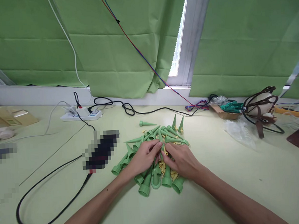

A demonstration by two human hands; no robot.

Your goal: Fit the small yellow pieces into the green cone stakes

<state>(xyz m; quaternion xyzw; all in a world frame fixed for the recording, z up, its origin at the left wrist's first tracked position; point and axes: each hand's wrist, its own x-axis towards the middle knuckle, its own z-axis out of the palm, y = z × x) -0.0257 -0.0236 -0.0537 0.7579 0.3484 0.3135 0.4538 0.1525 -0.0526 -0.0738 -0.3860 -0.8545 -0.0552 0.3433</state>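
A pile of green plastic cones [145, 188] lies mid-table, with small yellow pieces [174, 174] among them. Over the pile, my left hand [145, 156] closes its fingers round a green cone [160, 137] that points away from me. My right hand [181, 157] meets it from the right, fingers pinched on a yellow piece [166, 153] against that cone. The fingers partly hide where the two parts touch. Behind the pile, two green cones with yellow pieces [181, 124] stand upright, and a single cone [147, 123] lies on its side.
Left of the pile is a blurred-out dark device [102, 150] with a looping black cable [54, 217]. A power strip [82, 116] sits at the back. To the right are a plastic bag [240, 131], a cardboard box [225, 112] and a light bag with brown straps [261, 103].
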